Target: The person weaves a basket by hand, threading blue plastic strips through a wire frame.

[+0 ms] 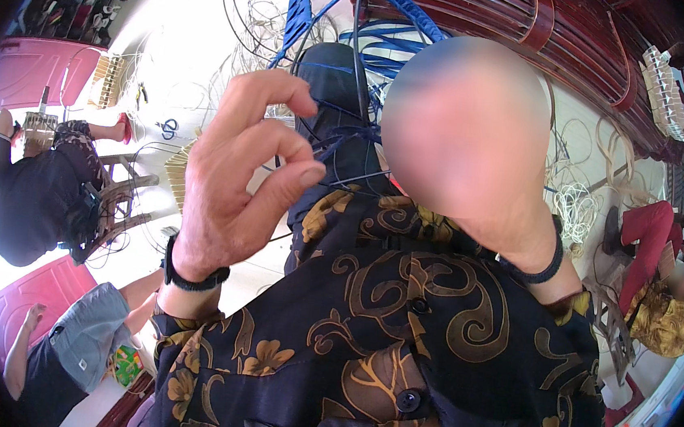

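My left hand (pixel 236 168) is raised above my lap, its fingers curved and apart from the thumb, with nothing visible between them. To its right is my right hand (pixel 467 135), mostly smeared by a round blur, so its fingers cannot be made out. Between the two hands a dark thin-rod frame (pixel 360 69) stands over my dark-trousered leg (pixel 331 78). Dark blue strands (pixel 345 136) are bunched on it near my left fingertips. Blue woven bands (pixel 401 3) run along the upper part of the frame. Loose blue strips (pixel 377 42) lie behind it.
A dark red slatted bench (pixel 473 13) stands at the far right. White cord (pixel 576 214) lies coiled on the floor at right. Pliers (pixel 141 96) lie at left. One person (pixel 29 206) sits there with a woven piece; others are at lower left and right.
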### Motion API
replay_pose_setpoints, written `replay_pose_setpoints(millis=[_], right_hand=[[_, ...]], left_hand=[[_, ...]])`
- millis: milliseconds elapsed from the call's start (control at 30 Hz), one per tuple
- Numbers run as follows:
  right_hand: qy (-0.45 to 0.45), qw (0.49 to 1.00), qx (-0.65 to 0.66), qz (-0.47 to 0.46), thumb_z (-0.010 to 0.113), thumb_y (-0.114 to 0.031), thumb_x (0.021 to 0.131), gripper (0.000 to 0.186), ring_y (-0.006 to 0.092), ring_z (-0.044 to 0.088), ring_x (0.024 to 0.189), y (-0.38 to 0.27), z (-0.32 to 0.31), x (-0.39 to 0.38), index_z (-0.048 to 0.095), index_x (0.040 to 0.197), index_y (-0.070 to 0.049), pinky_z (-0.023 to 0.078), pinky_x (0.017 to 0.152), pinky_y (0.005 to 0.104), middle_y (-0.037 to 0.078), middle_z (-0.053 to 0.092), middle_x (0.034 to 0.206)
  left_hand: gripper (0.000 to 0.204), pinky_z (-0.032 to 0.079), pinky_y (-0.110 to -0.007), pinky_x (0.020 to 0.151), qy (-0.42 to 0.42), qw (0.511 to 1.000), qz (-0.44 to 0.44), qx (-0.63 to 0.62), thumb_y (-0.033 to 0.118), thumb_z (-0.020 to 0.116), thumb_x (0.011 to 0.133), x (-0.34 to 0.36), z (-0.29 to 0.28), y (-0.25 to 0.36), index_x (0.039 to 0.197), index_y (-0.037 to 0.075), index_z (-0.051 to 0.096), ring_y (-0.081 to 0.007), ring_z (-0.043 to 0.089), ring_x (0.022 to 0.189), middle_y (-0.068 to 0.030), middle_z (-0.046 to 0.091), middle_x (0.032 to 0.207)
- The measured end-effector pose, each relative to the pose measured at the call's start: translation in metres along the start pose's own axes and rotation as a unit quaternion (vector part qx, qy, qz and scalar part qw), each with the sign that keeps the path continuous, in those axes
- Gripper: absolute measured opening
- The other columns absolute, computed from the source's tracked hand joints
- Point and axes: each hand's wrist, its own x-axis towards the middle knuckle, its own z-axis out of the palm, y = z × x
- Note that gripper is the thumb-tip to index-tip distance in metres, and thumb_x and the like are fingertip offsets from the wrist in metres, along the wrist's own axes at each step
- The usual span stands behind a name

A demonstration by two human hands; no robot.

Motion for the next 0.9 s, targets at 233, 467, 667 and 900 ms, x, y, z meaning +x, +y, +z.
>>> replay_pose_setpoints(millis=[233, 467, 667, 900], right_hand=[[-0.053, 0.994, 0.069, -0.068, 0.080, -0.002, 0.062, 0.036, 0.0193, 0.058, 0.060, -0.017, 0.018, -0.009, 0.071, 0.098, -0.006, 0.047, 0.052, 0.0291, 0.005, 0.058, 0.075], [0.034, 0.988, 0.104, -0.112, 0.070, -0.005, 0.068, 0.020, 0.0184, 0.060, 0.068, -0.011, 0.023, -0.014, 0.069, 0.088, -0.006, 0.051, 0.052, 0.0287, 0.004, 0.061, 0.081], [0.030, 0.985, 0.128, -0.108, 0.073, -0.004, 0.070, 0.018, 0.0222, 0.059, 0.070, -0.009, 0.018, -0.013, 0.068, 0.087, -0.004, 0.050, 0.057, 0.0311, 0.006, 0.060, 0.081], [-0.025, 0.938, 0.342, -0.048, 0.068, -0.011, 0.087, 0.015, 0.0275, 0.059, 0.072, 0.003, 0.019, -0.006, 0.062, 0.085, 0.003, 0.048, 0.066, 0.0341, 0.012, 0.063, 0.083]], left_hand=[[0.020, 0.045, -0.041, 0.078, -0.001, 0.999, 0.048, 0.001, 0.009, 0.076, 0.071, -0.012, 0.009, 0.028, 0.077, 0.001, 0.060, -0.0310, 0.056, 0.087, -0.0142, 0.057, 0.093], [0.019, 0.048, -0.037, 0.076, 0.061, 0.995, 0.018, -0.080, 0.015, 0.076, 0.079, -0.004, 0.009, 0.018, 0.085, 0.002, 0.062, -0.0285, 0.059, 0.084, -0.0117, 0.061, 0.085], [0.012, 0.042, -0.035, 0.085, 0.035, 0.998, 0.037, 0.047, 0.010, 0.072, 0.081, 0.021, 0.026, -0.012, 0.083, 0.003, 0.063, -0.0274, 0.058, 0.078, -0.0071, 0.061, 0.078], [0.007, 0.040, -0.037, 0.085, 0.006, 0.998, 0.043, -0.034, 0.007, 0.067, 0.083, 0.027, 0.026, -0.026, 0.079, 0.003, 0.062, -0.0273, 0.057, 0.073, -0.0071, 0.058, 0.073]])
